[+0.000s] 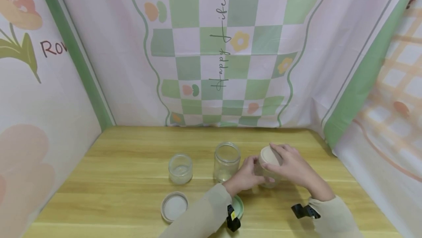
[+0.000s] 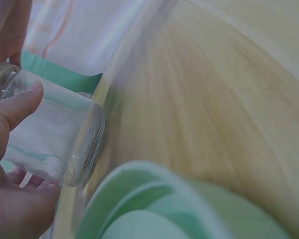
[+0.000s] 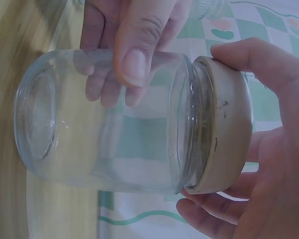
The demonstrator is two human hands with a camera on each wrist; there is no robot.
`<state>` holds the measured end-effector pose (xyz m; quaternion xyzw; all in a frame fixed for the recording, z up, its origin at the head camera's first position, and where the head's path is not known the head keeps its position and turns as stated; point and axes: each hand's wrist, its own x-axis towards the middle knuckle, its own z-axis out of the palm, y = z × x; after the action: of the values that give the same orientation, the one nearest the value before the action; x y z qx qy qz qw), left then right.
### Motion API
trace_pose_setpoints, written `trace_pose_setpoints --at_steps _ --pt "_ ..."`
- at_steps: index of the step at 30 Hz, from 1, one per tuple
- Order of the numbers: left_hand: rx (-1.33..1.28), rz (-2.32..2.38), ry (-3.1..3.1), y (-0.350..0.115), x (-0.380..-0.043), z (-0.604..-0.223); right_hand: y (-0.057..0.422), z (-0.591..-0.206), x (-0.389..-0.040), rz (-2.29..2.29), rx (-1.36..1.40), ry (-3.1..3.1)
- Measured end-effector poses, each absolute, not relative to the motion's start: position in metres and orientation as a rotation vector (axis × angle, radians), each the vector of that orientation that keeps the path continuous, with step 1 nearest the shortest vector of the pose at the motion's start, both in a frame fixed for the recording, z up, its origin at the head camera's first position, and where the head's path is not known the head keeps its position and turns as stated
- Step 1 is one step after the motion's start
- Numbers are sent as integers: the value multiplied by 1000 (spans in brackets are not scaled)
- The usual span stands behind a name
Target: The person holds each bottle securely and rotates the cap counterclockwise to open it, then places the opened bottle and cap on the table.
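A clear glass jar [image 3: 114,124] with a cream lid [image 3: 226,127] on its mouth stands at the right of the table. My left hand [image 1: 248,175] grips the jar's body, thumb on the near side and fingers behind the glass. Around the rim of the lid my right hand [image 1: 293,164] curls its fingers and thumb. In the right wrist view the lid sits on the jar's neck, with part of the threaded rim showing below it. Whether it is fully tightened I cannot tell.
A taller open jar [image 1: 227,163] stands left of my hands, and a short open jar [image 1: 180,169] farther left. A pale lid [image 1: 174,207] lies nearer me. My left sleeve partly covers a green lid [image 1: 238,207]. Patterned cloth [image 1: 214,66] hangs behind the table.
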<state>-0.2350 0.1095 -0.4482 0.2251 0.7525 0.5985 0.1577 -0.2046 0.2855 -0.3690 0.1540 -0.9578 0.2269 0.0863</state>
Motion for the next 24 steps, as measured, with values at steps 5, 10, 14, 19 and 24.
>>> trace_pose_setpoints --at_steps 5,10,14,19,24 --pt "743 1730 2123 110 -237 -449 288 -366 -205 693 453 -2847" --pt "719 1749 2115 108 -235 -449 291 -362 -205 682 449 -2833" --pt "683 1758 2113 108 -234 -449 295 -360 -204 702 470 -2799" --pt "655 1751 2140 110 -234 -449 299 -356 -201 786 455 -2835" --pt "644 1742 2153 111 -235 -451 303 -352 -196 796 440 -2869"
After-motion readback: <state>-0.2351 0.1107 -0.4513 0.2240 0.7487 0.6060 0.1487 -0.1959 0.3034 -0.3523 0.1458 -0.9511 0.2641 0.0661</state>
